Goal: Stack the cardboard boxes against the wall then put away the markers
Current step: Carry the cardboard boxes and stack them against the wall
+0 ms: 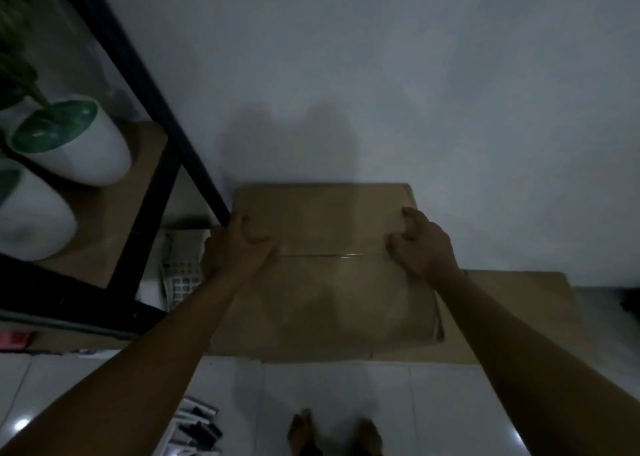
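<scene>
A flattened brown cardboard box (pixel 329 282) stands against the white wall (pixel 415 92), leaning in front of a wider cardboard piece (pixel 512 303). My left hand (pixel 239 248) grips its left edge near the top, fingers curled over the face. My right hand (pixel 422 244) holds its right edge, fingers bent on the cardboard. Several dark markers (pixel 199 428) lie on the tiled floor at the bottom left, by my left forearm.
A black metal shelf frame (pixel 149 116) stands to the left, holding two white pots with green leaves (pixel 69 144). A telephone with a keypad (pixel 181 265) lies on the floor beside the shelf. My feet (pixel 332 431) stand on white tiles below the box.
</scene>
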